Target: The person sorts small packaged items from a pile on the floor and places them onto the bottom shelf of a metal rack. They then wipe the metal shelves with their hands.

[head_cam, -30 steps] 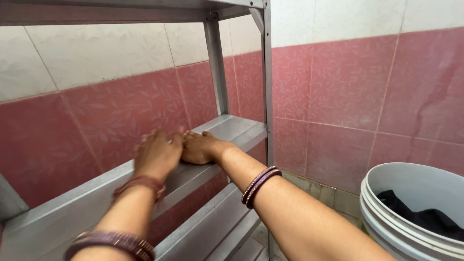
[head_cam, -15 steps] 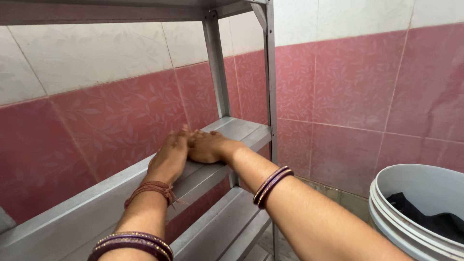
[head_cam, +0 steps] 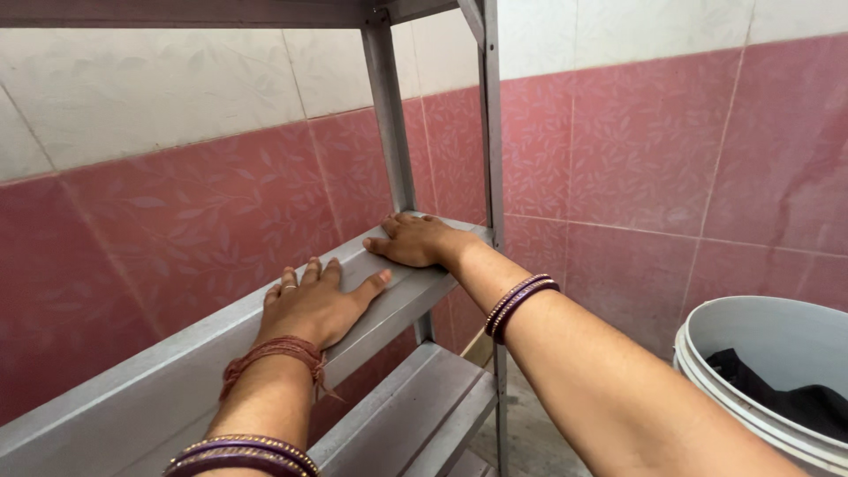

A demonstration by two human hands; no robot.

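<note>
Left hand lay flat, fingers spread, palm down on grey metal shelf. Right hand rested open further along same shelf, near corner post. Hands apart, gripping nothing. Lower shelf beneath. White bucket with dark cloth stood at right. Judgement: keep palms flat, pressure even, mind shelf edges.

Both hands on shelf; bucket right, perhaps holding cloth.

White bucket cut off bottom-right.
</note>
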